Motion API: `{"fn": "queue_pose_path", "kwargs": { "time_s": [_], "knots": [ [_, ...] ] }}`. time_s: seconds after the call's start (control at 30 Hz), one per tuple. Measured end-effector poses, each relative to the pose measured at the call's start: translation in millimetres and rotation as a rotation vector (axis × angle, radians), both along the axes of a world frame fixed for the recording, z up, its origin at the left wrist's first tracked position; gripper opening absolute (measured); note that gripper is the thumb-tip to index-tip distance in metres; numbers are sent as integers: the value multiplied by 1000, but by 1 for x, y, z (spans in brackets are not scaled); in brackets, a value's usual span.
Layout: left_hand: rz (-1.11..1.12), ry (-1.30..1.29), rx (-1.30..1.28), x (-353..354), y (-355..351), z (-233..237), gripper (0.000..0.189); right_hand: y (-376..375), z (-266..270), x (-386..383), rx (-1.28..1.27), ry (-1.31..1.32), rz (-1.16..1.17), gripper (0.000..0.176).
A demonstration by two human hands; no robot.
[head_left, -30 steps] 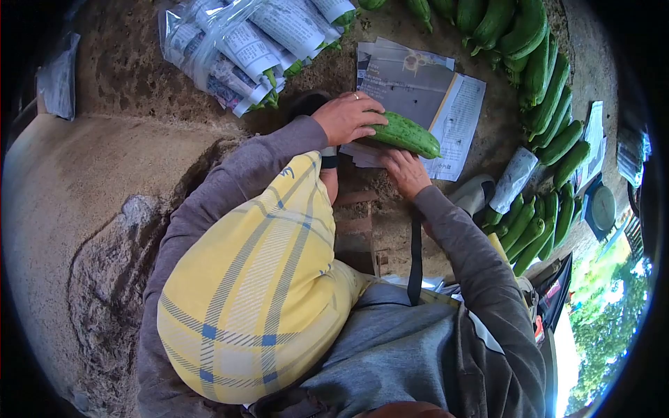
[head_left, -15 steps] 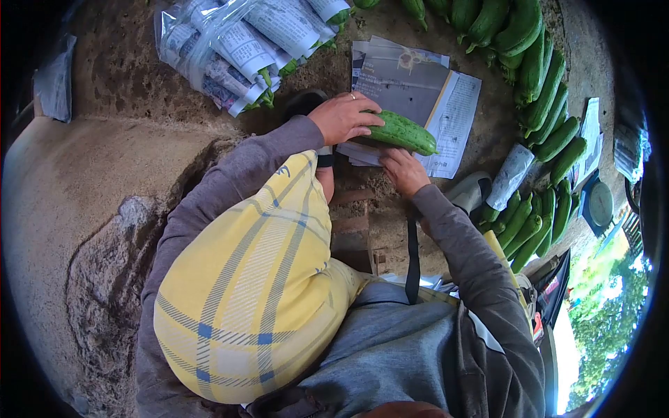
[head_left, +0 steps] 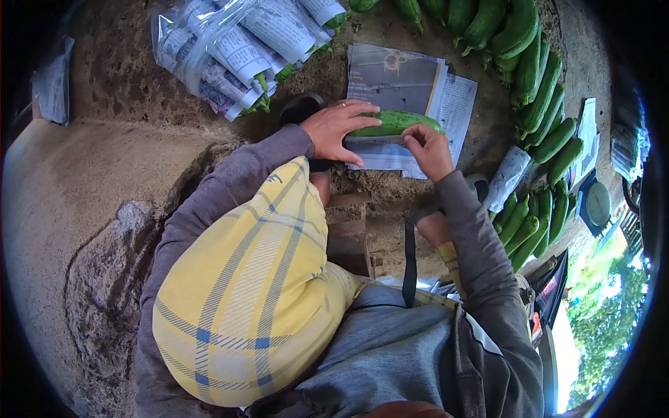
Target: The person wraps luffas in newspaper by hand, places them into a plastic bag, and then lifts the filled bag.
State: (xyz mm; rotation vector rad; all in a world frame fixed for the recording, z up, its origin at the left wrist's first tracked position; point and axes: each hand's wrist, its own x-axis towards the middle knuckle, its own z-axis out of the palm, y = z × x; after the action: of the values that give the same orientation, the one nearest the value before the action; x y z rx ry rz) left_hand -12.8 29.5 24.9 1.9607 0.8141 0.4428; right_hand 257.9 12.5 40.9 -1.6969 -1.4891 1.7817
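Observation:
A long green gourd (head_left: pixel 397 122) lies crosswise on a stack of newspaper sheets (head_left: pixel 456 104). My left hand (head_left: pixel 333 131) is at the gourd's left end, fingers stretched over it and thumb spread away below. At the gourd's near side, towards its right end, my right hand (head_left: pixel 431 152) pinches the near edge of a newspaper sheet between thumb and fingertips. That edge stands slightly raised along the gourd.
Newspaper-wrapped gourds (head_left: pixel 244 56) sit in clear plastic at the upper left. Unwrapped gourds (head_left: pixel 533 83) line the right in a curve, with one wrapped gourd (head_left: pixel 509 174) among them. A scale (head_left: pixel 596 202) stands far right. Yellow plaid cloth (head_left: pixel 244 292) covers my knee.
The gourd has turned to lie straighter across the paper. My right hand has moved right and up from below the gourd to the paper's edge. My left thumb has spread away.

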Motion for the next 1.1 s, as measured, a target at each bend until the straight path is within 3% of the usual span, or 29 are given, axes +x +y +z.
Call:
{"fn": "queue_pose_path", "kwargs": {
  "time_s": [0.2,0.3,0.4,0.5,0.6,0.8,0.9,1.0,1.1],
  "knots": [
    [212,-148,-190,11,-3,-18,33,38,8,-1,-13,-36,117,11],
    [233,-176,-232,12,2,-16,24,43,29,-18,560,-438,241,12],
    [296,-225,-230,17,-3,-23,20,39,54,-36,909,-262,326,22],
    [268,-156,-58,23,-3,-28,17,-1,42,-46,831,-26,547,29],
    [306,-99,0,28,-7,-25,15,-22,23,-42,802,-107,649,34],
    [367,-29,-38,26,5,-22,14,-11,-9,-29,903,-227,633,51],
    [487,-130,115,21,22,-13,12,7,-19,-30,925,-226,611,64],
    [629,-22,52,12,25,17,11,33,-26,-35,921,-234,549,71],
    [580,1,-354,6,11,38,14,59,-25,-38,882,-251,563,74]
  ]
}}
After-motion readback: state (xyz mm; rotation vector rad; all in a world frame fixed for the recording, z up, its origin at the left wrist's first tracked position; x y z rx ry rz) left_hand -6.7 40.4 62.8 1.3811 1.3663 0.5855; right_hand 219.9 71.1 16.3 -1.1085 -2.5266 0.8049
